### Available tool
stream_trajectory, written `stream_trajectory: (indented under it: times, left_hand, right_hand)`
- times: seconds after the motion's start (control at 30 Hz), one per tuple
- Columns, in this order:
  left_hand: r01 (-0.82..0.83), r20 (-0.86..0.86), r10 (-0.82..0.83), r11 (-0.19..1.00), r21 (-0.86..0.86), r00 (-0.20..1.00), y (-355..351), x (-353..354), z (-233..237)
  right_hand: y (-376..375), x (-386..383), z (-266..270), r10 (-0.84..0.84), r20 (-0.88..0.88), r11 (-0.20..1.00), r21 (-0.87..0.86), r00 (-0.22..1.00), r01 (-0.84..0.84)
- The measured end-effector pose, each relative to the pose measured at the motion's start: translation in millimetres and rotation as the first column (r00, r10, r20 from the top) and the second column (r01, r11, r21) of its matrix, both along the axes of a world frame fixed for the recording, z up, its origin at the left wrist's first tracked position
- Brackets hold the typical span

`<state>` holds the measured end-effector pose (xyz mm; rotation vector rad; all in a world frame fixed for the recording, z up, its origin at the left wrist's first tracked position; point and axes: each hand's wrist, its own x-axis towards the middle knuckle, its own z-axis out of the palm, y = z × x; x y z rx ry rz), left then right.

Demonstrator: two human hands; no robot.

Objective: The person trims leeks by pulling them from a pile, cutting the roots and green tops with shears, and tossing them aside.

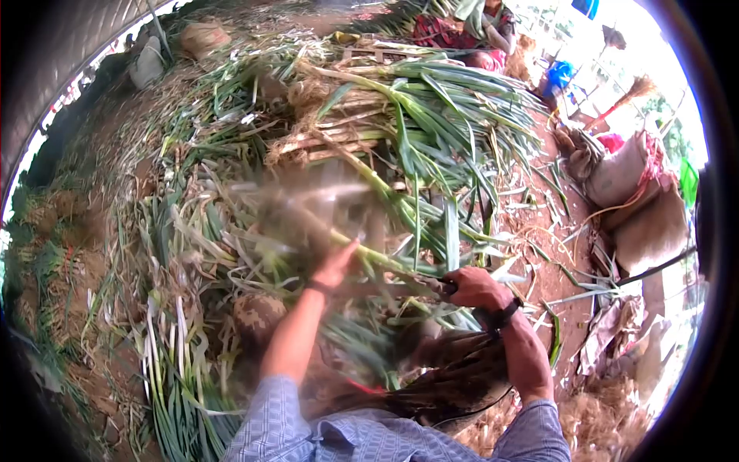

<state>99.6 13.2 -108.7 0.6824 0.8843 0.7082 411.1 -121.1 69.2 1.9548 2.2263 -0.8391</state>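
My left hand (pixel 336 266) is closed round the pale stalk of a leek (pixel 373 256), which slants down to the right toward my other hand. My right hand (pixel 479 289) grips the dark handle of a knife (pixel 419 286), and its blurred blade points left, just under the leek stalk. Beyond my hands lies a big heap of leeks (pixel 454 108), roots to the left and green leaves to the right. A hazy smear over the middle of the view blurs the root end of the held leek.
Trimmed leeks with white stems (pixel 178 339) lie at lower left. Leaf scraps litter the brown ground. Stuffed sacks (pixel 635 189) stand on the right, and root trimmings (pixel 604 420) pile up at lower right. Another person (pixel 493 35) sits behind the heap.
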Motion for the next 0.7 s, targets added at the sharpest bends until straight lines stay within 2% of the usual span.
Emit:
stream_trajectory:
  times: [0.03, 0.1, 0.13, 0.2, 0.23, 0.3, 0.4, 0.5, 0.6, 0.7]
  left_hand:
    - [0.002, -0.032, 0.0, 0.999, 0.046, 0.999, -4.1, 4.5, -3.5]
    - [0.078, -0.033, -0.077, 0.997, 0.01, 0.996, -11.7, 5.0, -4.0]
    - [0.122, -0.032, -0.123, 0.992, -0.009, 0.992, -15.9, 5.1, 0.2]
    - [0.051, -0.003, -0.051, 0.999, -0.003, 0.999, -17.8, 7.5, -3.3]
    - [0.035, 0.003, -0.035, 0.999, -0.021, 0.999, -15.2, 8.2, -8.4]
    - [0.019, -0.025, -0.019, 1.0, -0.014, 1.0, -11.3, 4.9, -14.3]
    - [-0.073, 0.173, 0.098, 0.987, -0.146, 0.98, -14.1, 5.0, -12.8]
    - [-0.136, 0.12, 0.15, 0.983, -0.123, 0.981, -17.3, 8.0, -1.6]
    - [-0.321, 0.182, 0.338, 0.94, -0.115, 0.923, -7.3, 7.9, -46.2]
    - [-0.306, 0.061, 0.305, 0.952, 0.013, 0.95, -5.4, 5.7, -59.1]
  right_hand:
    - [0.8, -5.6, 7.6, -0.014, 0.003, 1.0, -0.013, 1.0, 0.014]
    - [5.0, -14.7, 18.3, -0.062, 0.034, 0.996, -0.066, 0.998, 0.064]
    - [5.0, -12.4, 14.4, -0.032, 0.018, 0.997, -0.067, 0.999, 0.033]
    - [4.7, -2.0, 3.6, 0.025, -0.005, 0.997, -0.069, 1.0, -0.025]
    - [5.2, -1.0, 1.9, 0.023, 0.044, 0.989, -0.146, 0.999, -0.016]
    - [3.4, -5.2, 0.8, 0.002, 0.047, 0.992, -0.123, 0.999, 0.004]
    - [6.4, -8.5, -4.2, -0.036, 0.057, 0.995, -0.086, 0.998, 0.04]
    - [13.5, -20.4, -3.4, -0.019, 0.094, 0.997, -0.072, 0.995, 0.026]
    - [17.0, -33.7, 6.1, 0.067, 0.093, 0.994, -0.093, 0.993, -0.058]
    - [22.3, -32.8, 3.5, -0.007, 0.12, 0.996, -0.086, 0.993, 0.017]
